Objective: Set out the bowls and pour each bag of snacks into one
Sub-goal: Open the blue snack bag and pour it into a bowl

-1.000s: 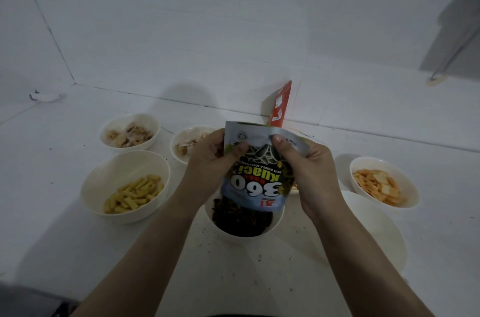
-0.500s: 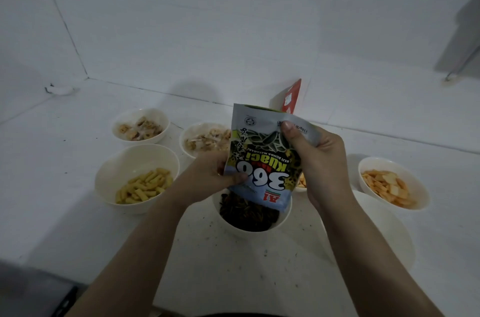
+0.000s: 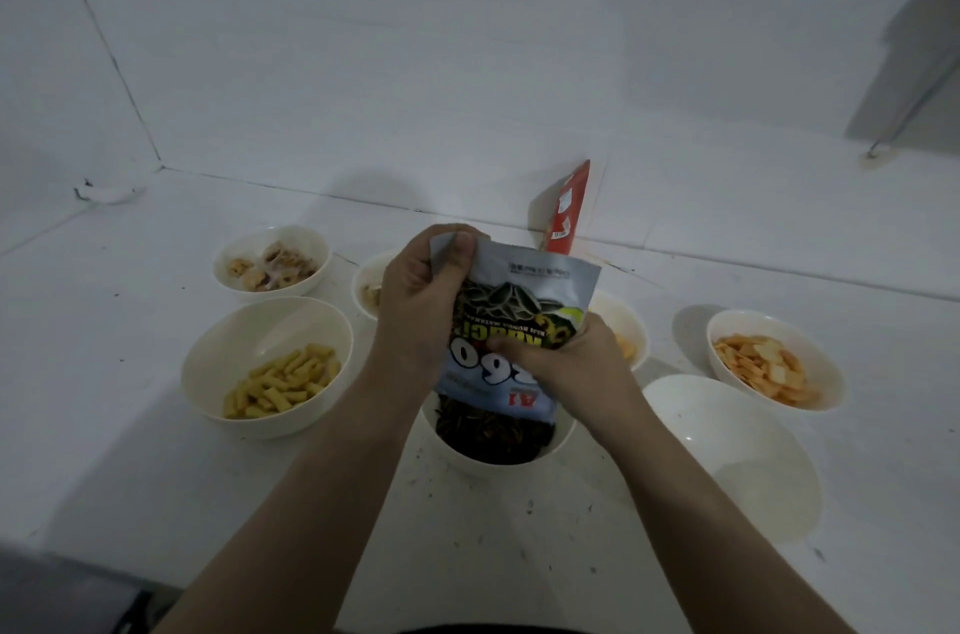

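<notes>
A seed bag (image 3: 524, 316) was held upside down over a bowl (image 3: 563, 431), pinched by the left hand (image 3: 421, 306) and gripped by the right hand (image 3: 566, 363).

Two bare forearms, no sleeves visible
</notes>
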The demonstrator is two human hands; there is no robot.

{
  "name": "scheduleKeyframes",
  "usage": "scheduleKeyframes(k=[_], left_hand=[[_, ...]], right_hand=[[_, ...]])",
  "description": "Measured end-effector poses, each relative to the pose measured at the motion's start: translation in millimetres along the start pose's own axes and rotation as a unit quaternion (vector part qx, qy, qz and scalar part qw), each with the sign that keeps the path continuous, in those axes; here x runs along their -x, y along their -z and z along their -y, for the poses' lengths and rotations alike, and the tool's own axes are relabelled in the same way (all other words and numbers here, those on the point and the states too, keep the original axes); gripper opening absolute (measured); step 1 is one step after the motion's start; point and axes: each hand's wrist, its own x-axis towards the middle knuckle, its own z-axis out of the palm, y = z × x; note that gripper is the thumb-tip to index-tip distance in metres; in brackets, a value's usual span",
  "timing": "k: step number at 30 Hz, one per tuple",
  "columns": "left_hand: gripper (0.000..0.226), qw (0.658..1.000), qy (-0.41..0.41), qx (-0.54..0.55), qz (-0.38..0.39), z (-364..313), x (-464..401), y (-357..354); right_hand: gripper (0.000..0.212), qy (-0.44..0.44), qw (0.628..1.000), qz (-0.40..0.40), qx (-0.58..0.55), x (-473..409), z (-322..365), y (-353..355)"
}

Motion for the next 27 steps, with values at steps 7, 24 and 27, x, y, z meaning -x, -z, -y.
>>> scheduleKeyframes(k=[7, 24, 27], left_hand=[[0.02, 0.999, -0.001, -0.01, -0.032, -4, -5, 11], [0.02, 0.987, 0.155, -0.035, -0.01, 26, 4, 30], [0.022, 0.987, 0.159, -0.007, -0.025, 24, 8, 19]], right_hand=[[0.021, -0.008, 0.987, 0.107, 0.122, -3, -7, 1], [0.006, -0.091, 0.949, -0.111, -0.282, -4, 3, 21], [0.012, -0.099, 0.925, -0.104, -0.351, -1, 5, 19]])
